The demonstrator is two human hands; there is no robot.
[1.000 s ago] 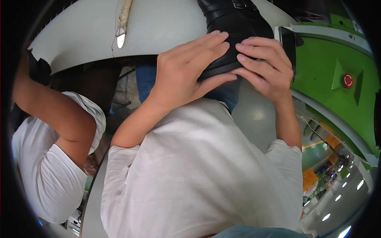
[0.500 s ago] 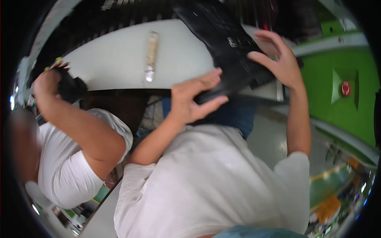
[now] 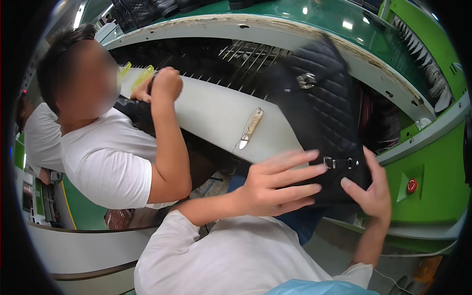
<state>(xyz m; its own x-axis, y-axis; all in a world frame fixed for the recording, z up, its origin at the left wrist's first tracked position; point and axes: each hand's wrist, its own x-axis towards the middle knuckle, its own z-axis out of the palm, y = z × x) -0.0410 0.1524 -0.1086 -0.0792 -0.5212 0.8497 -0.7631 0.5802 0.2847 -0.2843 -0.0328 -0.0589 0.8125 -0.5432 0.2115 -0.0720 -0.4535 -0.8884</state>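
Note:
A tall black quilted boot with metal buckles lies slantwise over the right end of the white work surface. My right hand grips the boot's near end at its right edge, thumb on the upper side near a buckled strap. Over the near left part of the boot, my left hand is open with its fingers stretched out and apart. Its fingertips reach the boot beside the strap; whether they press on it I cannot tell. To the left of the boot lies a short knife with a wrapped handle.
A co-worker at the left handles a dark item beside yellow-green pieces. Metal rods line the gap behind the white surface. Dark boots stand on the green shelf. A red button sits on the green machine.
The view has swung, bringing the shelf and co-worker further into sight. The boot now shows its quilted side and buckles. My right hand has closed on its edge; my left stays spread.

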